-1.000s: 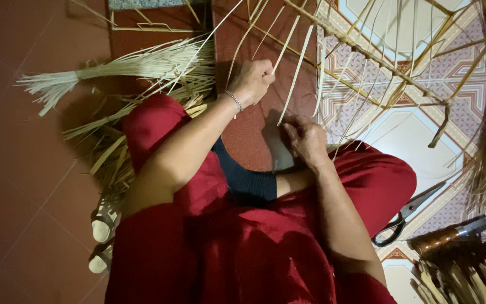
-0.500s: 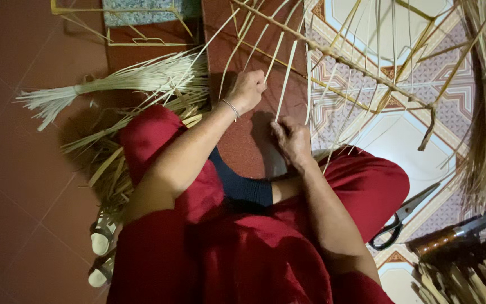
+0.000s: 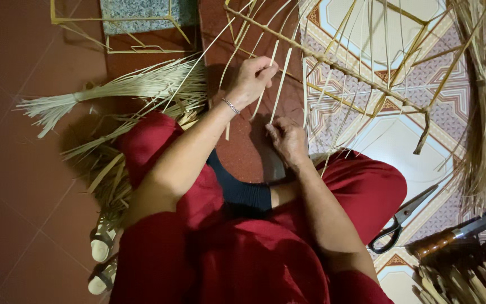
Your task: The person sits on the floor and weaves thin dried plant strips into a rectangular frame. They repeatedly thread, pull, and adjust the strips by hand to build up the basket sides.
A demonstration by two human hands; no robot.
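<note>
Bamboo strips fan out in front of you, and you are mid-weave on the bamboo frame [image 3: 333, 62] that stands on the floor past your knees. Your left hand [image 3: 250, 81] has its grip pinched on one thin strip [image 3: 265, 79] up near the frame's knotted rail. Your right hand [image 3: 288, 141], lower down, has its fingers pressed together on the lower end of another pale strip [image 3: 281, 84]. I judge this as the threading step: one strip held taut while the other is fed in. The next move calls for keeping tension and guiding the strip between its neighbours without kinking it. Scissors [image 3: 403, 219] lie on the patterned tiles by your right knee.
</note>
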